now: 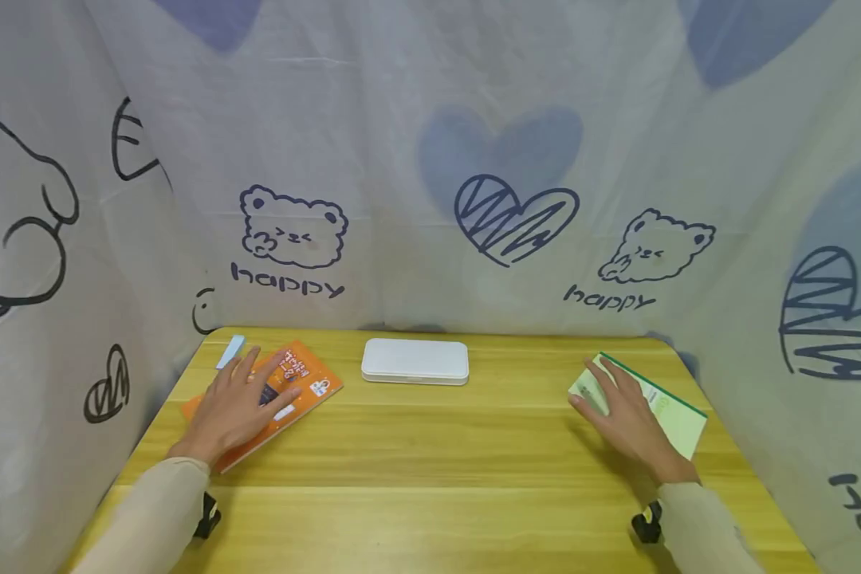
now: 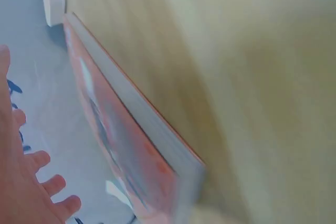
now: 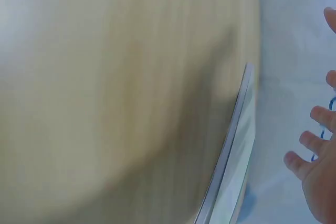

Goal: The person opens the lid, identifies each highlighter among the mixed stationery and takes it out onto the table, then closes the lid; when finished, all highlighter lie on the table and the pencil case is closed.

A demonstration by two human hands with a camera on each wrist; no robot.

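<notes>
Pale cloth (image 1: 387, 159) printed with bears (image 1: 294, 231) and hearts (image 1: 516, 219) hung behind a yellow wood-grain surface (image 1: 430, 478), where a white case (image 1: 414, 361) lay at the middle of the far side. With fingers loosely spread and holding nothing, the left hand (image 1: 235, 408) hovered over an orange book (image 1: 310, 387) near a small light-blue item (image 1: 231, 351), and the right hand (image 1: 630, 416), equally empty and spread, over a pale green book (image 1: 680, 421). The step seemed to be positioning above the books; taking hold would likely call for lowering the hands and curling fingers round the edges.
</notes>
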